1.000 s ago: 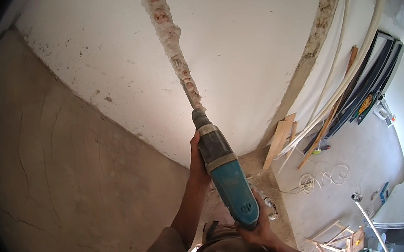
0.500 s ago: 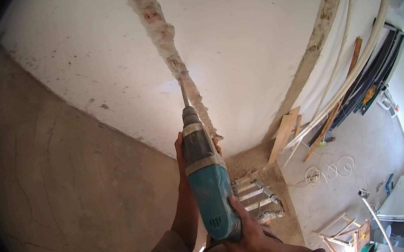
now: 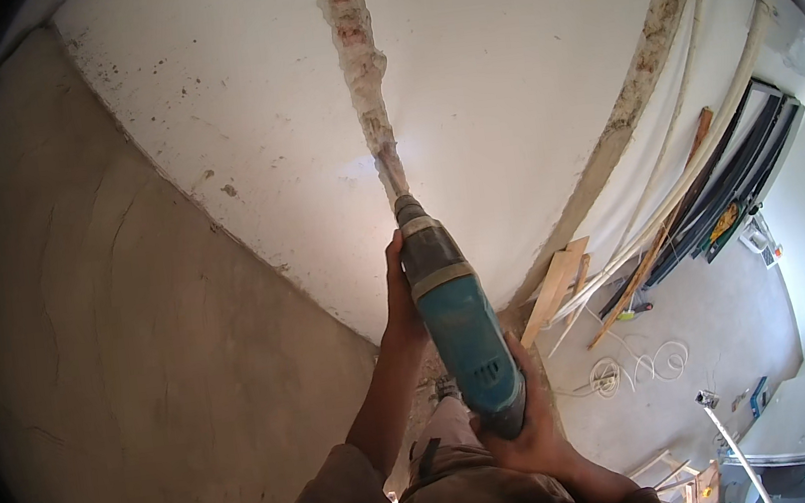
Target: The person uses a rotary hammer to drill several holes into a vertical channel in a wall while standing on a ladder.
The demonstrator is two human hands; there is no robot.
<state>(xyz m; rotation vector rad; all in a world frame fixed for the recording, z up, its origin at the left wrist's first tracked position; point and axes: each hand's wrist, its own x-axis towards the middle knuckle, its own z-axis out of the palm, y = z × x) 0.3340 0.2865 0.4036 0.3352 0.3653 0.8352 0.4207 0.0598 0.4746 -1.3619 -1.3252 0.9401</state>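
- Gripping one teal rotary hammer (image 3: 457,330) are two bare hands, one at each end of the tool.
- One left hand (image 3: 398,292) is wrapped closed around the dark front collar of the tool, fingers curled behind it, thumb side toward the camera; its forearm rises straight from the lower edge.
- One right hand (image 3: 530,427) is closed tight around the rear handle at the tool's lower end, wrist bent, with a brown sleeve (image 3: 453,502) below.
- One chisel bit (image 3: 393,177) sticks out of the tool's nose and its tip sits in the one vertical chase (image 3: 352,46) cut through the white plaster wall (image 3: 521,66), where reddish brick shows near the top.
- One grey rendered wall (image 3: 131,335) meets the white one at the corner on the left.
- Several wooden planks (image 3: 557,283) and long trim strips lean against the wall foot to the right, their exact number hard to tell.
- One coil of white cable (image 3: 637,363) lies on the floor near them.
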